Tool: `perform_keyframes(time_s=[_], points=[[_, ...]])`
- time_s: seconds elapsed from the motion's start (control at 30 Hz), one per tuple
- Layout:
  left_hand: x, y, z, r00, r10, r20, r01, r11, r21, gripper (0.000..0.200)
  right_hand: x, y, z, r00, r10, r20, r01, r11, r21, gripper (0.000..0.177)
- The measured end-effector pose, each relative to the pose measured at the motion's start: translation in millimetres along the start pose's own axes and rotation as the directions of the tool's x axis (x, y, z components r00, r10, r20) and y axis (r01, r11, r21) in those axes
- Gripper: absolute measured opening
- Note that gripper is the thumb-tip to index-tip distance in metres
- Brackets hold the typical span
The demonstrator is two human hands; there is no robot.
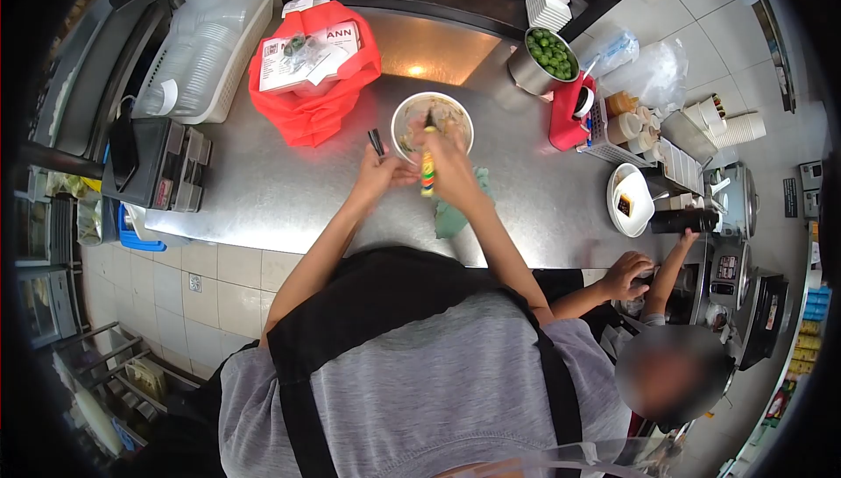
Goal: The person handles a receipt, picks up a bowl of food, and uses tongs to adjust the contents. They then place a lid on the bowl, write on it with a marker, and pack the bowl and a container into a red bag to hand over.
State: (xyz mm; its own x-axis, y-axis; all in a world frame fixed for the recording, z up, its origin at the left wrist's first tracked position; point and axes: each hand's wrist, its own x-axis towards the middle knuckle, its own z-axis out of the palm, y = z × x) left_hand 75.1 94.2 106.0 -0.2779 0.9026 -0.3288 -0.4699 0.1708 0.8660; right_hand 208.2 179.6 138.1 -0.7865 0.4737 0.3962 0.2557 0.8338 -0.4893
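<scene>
A round white takeaway bowl [469, 123] stands on the steel counter, with pale food showing inside; a clear lid seems to cover it. My right hand [454, 167] is over the bowl's near side, closed around a marker pen [427, 162] with a yellow, green and red barrel. The pen's dark tip points at the bowl's top. At the bowl's near left edge, my left hand [378, 178] pinches a black marker cap [376, 142], its other fingers reaching toward the bowl. A green cloth [455, 218] lies beneath my right forearm.
A red plastic bag [311, 119] with a printed paper on top sits left. Right stand a metal pot of green limes [550, 56], a red device [569, 114] and a white bowl with dark sauce [632, 202]. A co-worker's hand [626, 276] is at the near right.
</scene>
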Motion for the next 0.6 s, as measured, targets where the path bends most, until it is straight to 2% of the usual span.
perform_keyframes(time_s=[0.1, 0.13, 0.2, 0.23, 0.27, 0.3, 0.33, 0.43, 0.53, 0.6], points=[[-9, -3, 4, 0.997, -0.017, 0.072, 0.032, 0.978, -0.208, 0.026, -11, 2, 1, 0.994, -0.087, -0.061, 0.087, 0.996, 0.001, 0.024], [-9, 2, 3, 0.997, -0.032, 0.076, 0.044, 0.985, -0.168, 0.028, -23, 17, 0, 1.0, 0.02, -0.001, -0.02, 0.997, -0.07, 0.021], [-8, 13, -1, 0.994, -0.069, 0.083, 0.076, 0.993, -0.086, 0.035, -24, 43, -14, 0.985, 0.028, -0.171, -0.05, 0.99, -0.131, 0.018], [-3, 11, -3, 0.999, -0.041, 0.013, 0.041, 0.999, 0.011, 0.039, -21, 53, -16, 0.966, 0.031, -0.256, -0.073, 0.984, -0.16, 0.017], [6, 9, -6, 0.999, -0.004, -0.052, 0.009, 0.994, 0.112, 0.044, -15, 56, -18, 0.939, 0.217, -0.267, -0.179, 0.971, 0.158, 0.017], [14, 8, -6, 0.993, 0.041, -0.111, -0.017, 0.977, 0.213, 0.049, -7, 55, -20, 0.892, 0.393, -0.222, -0.26, 0.849, 0.459, 0.018], [20, 6, -7, 0.988, 0.049, -0.144, -0.021, 0.982, 0.187, 0.056, 0, 53, -23, 0.833, 0.54, -0.125, -0.304, 0.633, 0.712, 0.019], [29, -1, -10, 0.987, 0.118, -0.107, -0.099, 0.981, 0.17, 0.055, 35, 30, -15, 0.901, 0.432, -0.031, -0.145, 0.369, 0.918, 0.026], [24, 0, -11, 0.992, 0.102, -0.078, -0.093, 0.989, 0.112, 0.056, 45, 38, 1, 0.96, 0.278, -0.043, -0.106, 0.501, 0.859, 0.018], [20, -1, -10, 0.993, 0.09, -0.08, -0.081, 0.992, 0.101, 0.056, 42, 40, 2, 0.93, 0.362, 0.066, -0.253, 0.497, 0.83, 0.009]])
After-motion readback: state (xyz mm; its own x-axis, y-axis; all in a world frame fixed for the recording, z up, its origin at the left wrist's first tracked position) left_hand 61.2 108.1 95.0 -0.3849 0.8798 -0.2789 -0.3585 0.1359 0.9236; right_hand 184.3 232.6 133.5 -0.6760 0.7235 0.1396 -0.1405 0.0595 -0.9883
